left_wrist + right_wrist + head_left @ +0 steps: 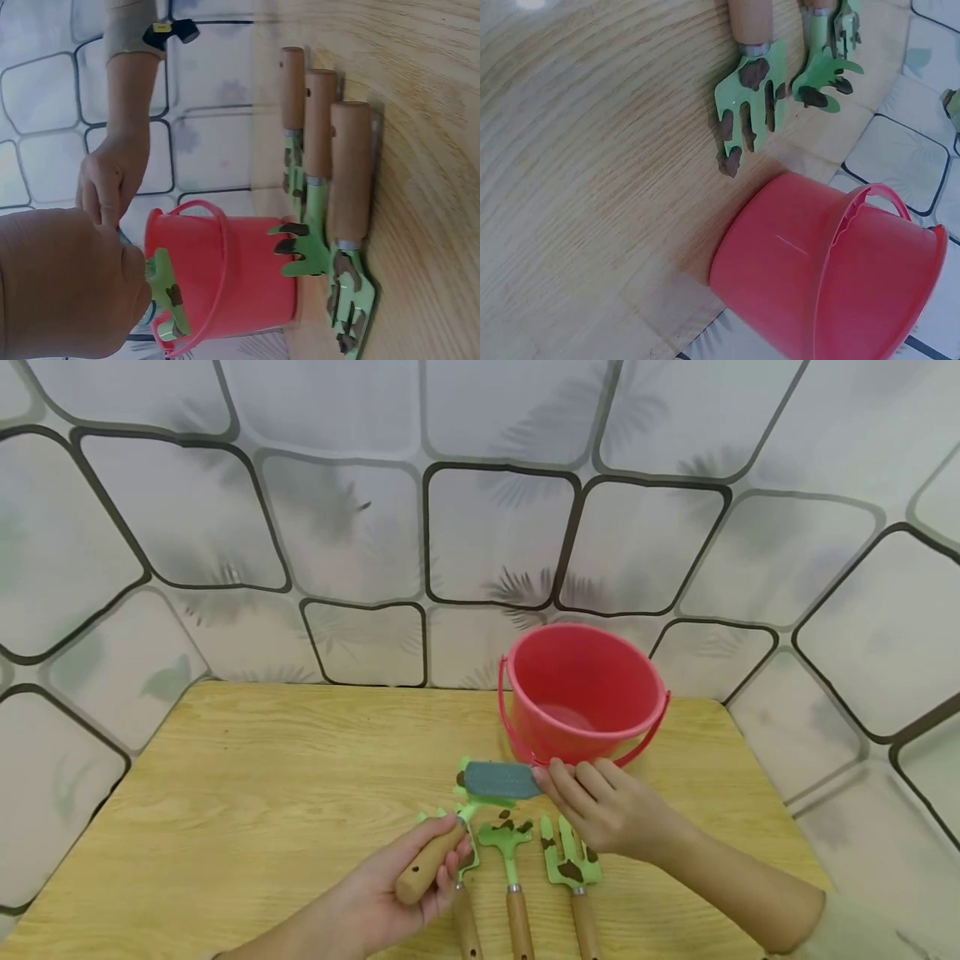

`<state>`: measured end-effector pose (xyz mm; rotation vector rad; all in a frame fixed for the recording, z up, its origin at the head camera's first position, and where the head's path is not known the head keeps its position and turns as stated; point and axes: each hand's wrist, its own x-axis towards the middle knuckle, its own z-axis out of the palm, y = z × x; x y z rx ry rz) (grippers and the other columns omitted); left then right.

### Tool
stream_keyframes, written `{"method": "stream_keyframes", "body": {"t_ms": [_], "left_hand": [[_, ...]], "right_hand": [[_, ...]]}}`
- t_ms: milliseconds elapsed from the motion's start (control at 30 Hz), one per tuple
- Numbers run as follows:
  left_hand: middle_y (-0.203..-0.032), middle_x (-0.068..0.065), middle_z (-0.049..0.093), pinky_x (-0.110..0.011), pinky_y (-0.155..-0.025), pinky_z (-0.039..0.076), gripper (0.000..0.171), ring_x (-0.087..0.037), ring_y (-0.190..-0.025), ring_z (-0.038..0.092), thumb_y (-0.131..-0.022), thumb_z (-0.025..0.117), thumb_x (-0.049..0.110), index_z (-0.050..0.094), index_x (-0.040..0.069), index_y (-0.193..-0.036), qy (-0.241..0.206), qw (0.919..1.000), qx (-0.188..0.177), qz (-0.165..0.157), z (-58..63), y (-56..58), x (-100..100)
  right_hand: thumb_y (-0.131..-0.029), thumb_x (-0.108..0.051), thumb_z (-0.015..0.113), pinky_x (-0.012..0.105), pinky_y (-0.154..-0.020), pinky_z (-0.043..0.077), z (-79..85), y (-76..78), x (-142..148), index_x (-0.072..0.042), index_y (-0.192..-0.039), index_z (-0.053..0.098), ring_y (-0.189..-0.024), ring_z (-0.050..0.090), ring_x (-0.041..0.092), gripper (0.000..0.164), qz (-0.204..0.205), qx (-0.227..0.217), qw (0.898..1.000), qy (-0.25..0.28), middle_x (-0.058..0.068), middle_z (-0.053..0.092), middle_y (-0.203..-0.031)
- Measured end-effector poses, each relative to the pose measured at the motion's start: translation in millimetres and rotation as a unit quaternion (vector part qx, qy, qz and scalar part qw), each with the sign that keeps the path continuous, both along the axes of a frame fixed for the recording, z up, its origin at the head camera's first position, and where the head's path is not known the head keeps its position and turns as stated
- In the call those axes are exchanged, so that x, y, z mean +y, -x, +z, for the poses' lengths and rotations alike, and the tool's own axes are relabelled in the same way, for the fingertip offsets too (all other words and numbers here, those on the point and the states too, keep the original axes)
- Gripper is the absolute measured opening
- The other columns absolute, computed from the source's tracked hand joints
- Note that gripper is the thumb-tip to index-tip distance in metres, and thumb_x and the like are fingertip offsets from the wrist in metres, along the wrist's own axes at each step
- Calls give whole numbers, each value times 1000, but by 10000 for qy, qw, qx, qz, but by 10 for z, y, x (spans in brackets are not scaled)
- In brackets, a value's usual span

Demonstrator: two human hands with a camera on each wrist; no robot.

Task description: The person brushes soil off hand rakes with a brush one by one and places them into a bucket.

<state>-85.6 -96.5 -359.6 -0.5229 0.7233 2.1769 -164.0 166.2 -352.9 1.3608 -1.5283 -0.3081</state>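
My left hand (378, 889) grips the wooden handle of a green-headed garden hand tool (429, 864), raised above the table. Brown, mud-like patches mark its head. A flat grey-blue piece (498, 779), whose kind I cannot tell, lies across that head and hides much of it. Pinching its right end is my right hand (600, 802), in front of the bucket. Below the hands, a green hand fork (573, 864), a small hand rake (512, 839) and a slotted green tool (351, 300) lie side by side, all brown-patched with wooden handles.
A red bucket (547, 735) with its handle hanging down stands at the table's back right. The wood-grain table (262, 793) meets patterned cloth walls (360, 527) at the back and sides.
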Motion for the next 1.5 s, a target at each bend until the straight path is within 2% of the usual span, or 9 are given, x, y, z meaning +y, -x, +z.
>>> {"method": "stream_keyframes", "body": {"t_ms": [133, 233, 467, 700, 933, 1000, 1200, 1400, 1500], "left_hand": [[-82, 4, 61, -2, -57, 43, 33, 4, -61, 54, -93, 58, 26, 40, 7, -112, 375, 9983, 400, -203, -60, 22, 23], [-79, 6, 61, -1, -56, 42, 31, 5, -60, 54, -94, 56, 27, 40, 6, -110, 475, 9971, 526, -271, -101, 34, 27], [-80, 4, 60, -1, -54, 41, 30, 5, -59, 53, -93, 57, 28, 45, 4, -108, 611, 9967, 511, -134, -143, 55, 10], [-81, 5, 60, -1, -54, 41, 32, 5, -59, 53, -92, 58, 27, 44, 4, -109, 549, 9971, 529, -72, -128, 65, 0], [-83, 3, 61, -1, -56, 41, 39, 4, -60, 53, -92, 58, 27, 38, 4, -116, 461, 9982, 370, -72, -146, 45, 2], [-83, 3, 61, -1, -57, 41, 37, 4, -61, 54, -92, 58, 26, 40, 3, -115, 429, 9985, 323, -90, -161, 34, -2], [-84, 3, 61, -1, -57, 41, 34, 4, -61, 55, -92, 58, 25, 42, 3, -113, 198, 9994, 271, -7, -180, 30, -42], [-83, 3, 62, -1, -57, 41, 30, 4, -60, 55, -93, 58, 24, 45, 3, -109, 54, 9997, 221, -13, -161, 37, -66], [-82, 3, 62, -1, -57, 41, 27, 4, -60, 55, -92, 58, 25, 47, 3, -106, 69, 9997, 219, -16, -152, 33, -66]], "right_hand": [[-97, 1, 45, 24, -52, 42, -55, 73, -13, 5, -109, 66, -65, 53, 21, 25, -119, -19, 9999, -111, 13, 68, -92], [-97, 1, 44, 24, -52, 40, -91, 147, -27, 4, -108, 66, -64, 52, 21, 25, -111, -17, 9998, -192, 13, 68, -92], [-95, 1, 47, 25, -53, 44, -100, 272, -32, 3, -110, 66, -65, 52, 22, 24, -306, 86, 9990, -309, 14, 68, -96], [-95, -3, 50, 26, -55, 48, -55, 271, -36, 2, -112, 66, -66, 53, 23, 24, -551, 133, 9980, -289, 14, 68, -99], [-98, 0, 40, 25, -59, 49, -20, 267, -39, 2, -114, 66, -70, 55, 22, 31, -1184, -189, 9912, -560, 14, 67, -99], [-98, 0, 37, 25, -59, 49, -5, 262, -30, 1, -113, 67, -70, 56, 22, 33, -1237, -255, 9904, -567, 14, 68, -99], [-98, 2, 38, 24, -60, 49, 12, 127, -7, 3, -116, 64, -70, 56, 22, 31, -962, -483, 9926, -568, 13, 69, -100], [-96, 0, 47, 22, -55, 46, -55, 59, -55, 3, -113, 66, -67, 56, 21, 26, -391, -227, 9986, -290, 12, 70, -97], [-96, 1, 47, 22, -54, 45, -88, 43, -71, 5, -117, 63, -67, 56, 20, 27, -299, -146, 9991, -267, 12, 70, -98]]}}
